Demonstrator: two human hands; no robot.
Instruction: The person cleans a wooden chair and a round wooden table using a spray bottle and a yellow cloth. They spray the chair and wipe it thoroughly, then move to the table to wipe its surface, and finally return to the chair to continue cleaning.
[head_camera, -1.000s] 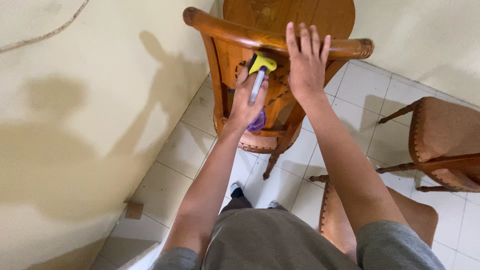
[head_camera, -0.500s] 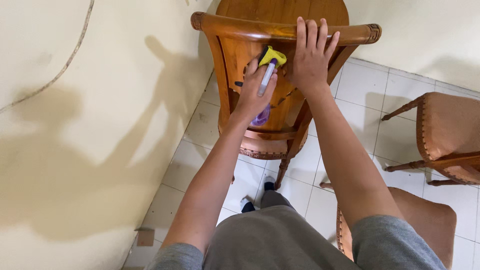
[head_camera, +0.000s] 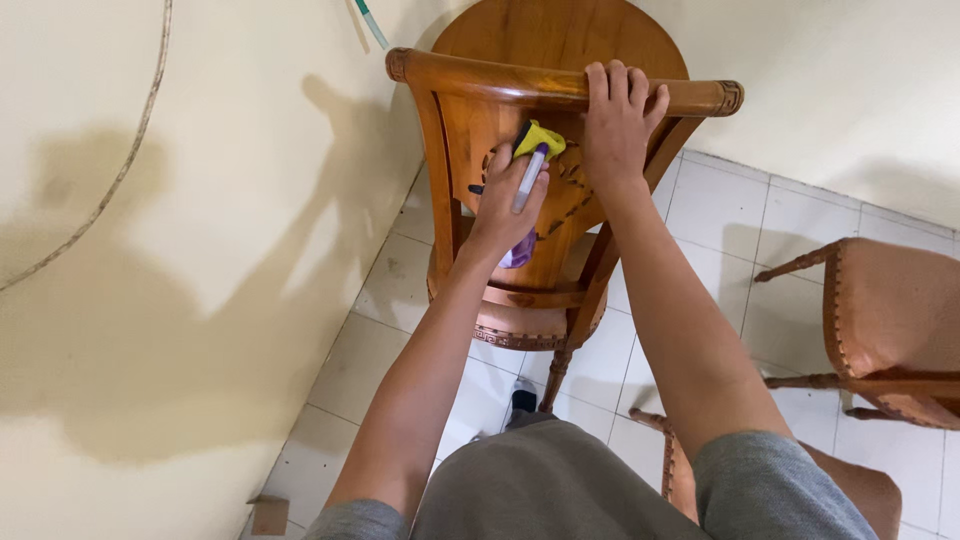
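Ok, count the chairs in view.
3. One carved chair under both hands by the wall, one chair at right, one chair at bottom right, partly hidden by the arm.

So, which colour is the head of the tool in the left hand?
Yellow head, with a pale handle, seen in the head view.

Chair (head_camera: 500, 110) before round table (head_camera: 560, 35); wall (head_camera: 150, 250) left; stools (head_camera: 890, 310) right

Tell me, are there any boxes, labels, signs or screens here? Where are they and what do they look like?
No signs, screens or labels can be seen.
Spray bottle: the only container, held in the left hand against the wooden chair back; slim, yellow nozzle, white neck, purple body.
Right hand: grips the chair's top rail, holds no package.
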